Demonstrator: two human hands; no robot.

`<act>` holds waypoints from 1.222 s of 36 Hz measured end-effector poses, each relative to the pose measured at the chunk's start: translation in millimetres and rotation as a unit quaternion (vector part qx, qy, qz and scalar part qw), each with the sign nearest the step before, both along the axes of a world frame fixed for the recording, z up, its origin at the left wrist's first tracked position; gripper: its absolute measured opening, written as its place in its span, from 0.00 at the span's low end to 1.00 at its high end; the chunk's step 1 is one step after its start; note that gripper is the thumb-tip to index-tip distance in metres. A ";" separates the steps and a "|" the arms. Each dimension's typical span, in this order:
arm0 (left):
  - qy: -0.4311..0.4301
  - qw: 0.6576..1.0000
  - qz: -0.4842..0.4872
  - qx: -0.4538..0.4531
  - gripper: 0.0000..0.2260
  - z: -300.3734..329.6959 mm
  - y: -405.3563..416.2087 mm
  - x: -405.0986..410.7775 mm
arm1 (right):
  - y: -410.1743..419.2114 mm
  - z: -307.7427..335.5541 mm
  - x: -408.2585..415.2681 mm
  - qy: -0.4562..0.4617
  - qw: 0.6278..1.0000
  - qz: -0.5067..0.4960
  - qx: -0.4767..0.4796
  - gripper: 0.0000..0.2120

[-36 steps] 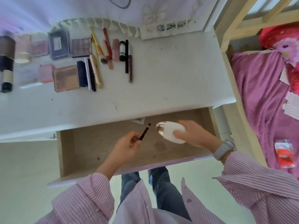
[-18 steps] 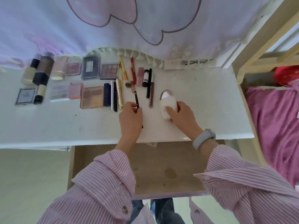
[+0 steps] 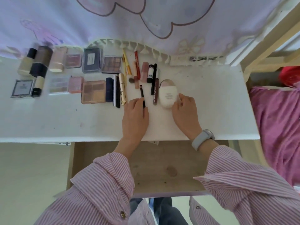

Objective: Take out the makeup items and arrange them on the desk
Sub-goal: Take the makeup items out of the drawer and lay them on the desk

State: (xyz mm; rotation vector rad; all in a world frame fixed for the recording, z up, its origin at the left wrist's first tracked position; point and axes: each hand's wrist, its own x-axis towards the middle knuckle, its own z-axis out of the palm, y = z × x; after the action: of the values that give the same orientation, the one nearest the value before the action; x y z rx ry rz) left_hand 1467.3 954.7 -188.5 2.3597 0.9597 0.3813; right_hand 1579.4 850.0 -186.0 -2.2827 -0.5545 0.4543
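Note:
A thin dark makeup pencil [image 3: 141, 93] lies on the white desk [image 3: 211, 103], pointing away from me. My left hand [image 3: 135, 117] pinches its near end. Just right of it rests a white oval bottle with a pink cap [image 3: 168, 95], and the fingers of my right hand [image 3: 185, 114] grip its lower right side. Between the two items lie a brown lip gloss [image 3: 155, 93] and a black liner [image 3: 153, 78]. To the left stand rows of palettes [image 3: 93, 91], tubes and small bottles [image 3: 40, 60].
Below the desk edge, under my forearms, a wooden drawer [image 3: 113, 159] stands pulled out. A lilac printed curtain [image 3: 146, 21] hangs behind the desk. A bed with a pink cover [image 3: 276, 119] and a wooden frame is at the right.
Both hands came up from the drawer onto the desk, carrying the pencil and the white bottle. Both items now rest on the desk beside the row of sticks.

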 end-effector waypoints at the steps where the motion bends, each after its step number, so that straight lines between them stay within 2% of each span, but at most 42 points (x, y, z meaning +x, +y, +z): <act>1: -0.015 1.000 -0.010 0.016 0.15 -1.5 -3.5 -7.4 | -5.9 -1.3 -3.5 -0.015 1.000 -0.002 0.015 0.17; 3: -0.040 0.998 -0.027 0.041 0.13 -5.3 -15.0 -26.7 | -20.6 -2.1 -13.9 -0.049 0.997 0.002 0.051 0.15; 6: -0.050 0.994 -0.078 0.061 0.12 -16.0 -38.5 -64.1 | -47.8 -4.6 -39.4 -0.094 0.989 0.068 0.091 0.12; 9: -0.021 0.991 -0.117 0.062 0.11 -31.1 -59.1 -100.3 | -70.1 -14.2 -69.9 -0.053 0.982 0.166 0.074 0.11; 13: 0.130 0.985 -0.110 0.017 0.16 -50.1 -65.9 -123.2 | -80.1 -37.0 -96.0 0.024 0.962 0.263 -0.069 0.15; 17: 0.274 0.953 -0.126 -0.035 0.23 -79.6 -56.6 -135.2 | -82.3 -72.0 -114.2 0.084 0.938 0.275 -0.192 0.22; 21: 0.363 0.912 -0.183 -0.065 0.29 -109.2 -42.1 -137.0 | -72.9 -100.3 -122.5 0.007 0.927 0.290 -0.238 0.27; 23: 0.393 0.894 -0.198 -0.090 0.29 -119.4 -39.1 -140.0 | -63.5 -110.7 -125.8 -0.034 0.917 0.301 -0.259 0.29; 25: 0.416 0.878 -0.210 -0.110 0.28 -122.4 -37.0 -142.5 | -51.3 -116.3 -127.4 -0.035 0.912 0.302 -0.275 0.30; 31: 0.387 0.886 -0.212 -0.144 0.26 -136.5 -25.2 -140.8 | -39.1 -133.3 -124.4 -0.026 0.901 0.306 -0.308 0.32; 36: 0.323 0.916 -0.190 -0.143 0.24 -127.2 -23.7 -141.8 | -46.9 -121.3 -129.1 -0.008 0.883 0.325 -0.340 0.32; 38: 0.319 0.922 -0.172 -0.139 0.24 -125.6 -22.2 -143.4 | -53.8 -116.0 -136.9 -0.002 0.872 0.340 -0.352 0.30; 41: 0.317 0.929 -0.131 -0.139 0.25 -122.0 -19.0 -147.4 | -59.4 -106.6 -144.7 -0.012 0.852 0.368 -0.372 0.21; 44: 0.308 0.935 -0.115 -0.135 0.29 -117.6 -17.2 -148.8 | -58.1 -97.0 -142.4 -0.060 0.898 0.281 -0.334 0.15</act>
State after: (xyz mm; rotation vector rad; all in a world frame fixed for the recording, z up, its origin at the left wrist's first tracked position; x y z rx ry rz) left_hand 1318.5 937.5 -306.2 2.3248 0.9057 -0.5840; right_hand 1436.9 791.9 -283.0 -2.7843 -1.3025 0.8981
